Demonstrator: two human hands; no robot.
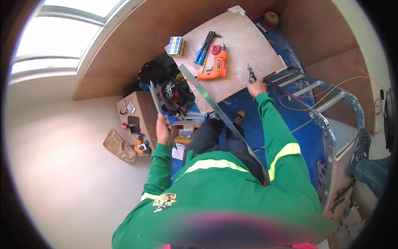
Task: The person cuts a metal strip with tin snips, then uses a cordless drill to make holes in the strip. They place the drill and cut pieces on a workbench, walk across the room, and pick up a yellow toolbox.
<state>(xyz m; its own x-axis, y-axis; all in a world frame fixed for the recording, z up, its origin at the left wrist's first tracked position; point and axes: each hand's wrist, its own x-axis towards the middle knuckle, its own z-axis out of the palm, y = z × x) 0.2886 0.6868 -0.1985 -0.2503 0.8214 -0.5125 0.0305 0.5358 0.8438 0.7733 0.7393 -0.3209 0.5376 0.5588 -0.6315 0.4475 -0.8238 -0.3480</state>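
A short, narrow metal profile [157, 99] stands steeply in my left hand [163, 129], whose fingers are wrapped round its lower part. My right hand [257, 88] is closed on tin snips [251, 74], their jaws pointing away over the right edge of the wooden board [244, 37]. A longer metal profile [211, 103] runs slantwise from the board's near left edge down across my legs, touched by neither hand. On the board lie an orange power drill [216, 66], a blue and black riveter [204, 47], a red tape measure [214, 50] and a pencil [205, 62].
A blue and yellow box [176, 46] sits at the board's left corner. To the right stands a metal ladder [327, 124], with another person's shoe [361, 145] beside it. A wooden box [143, 114] with tools, a paper bag [118, 145] and dark bags [159, 72] are at left.
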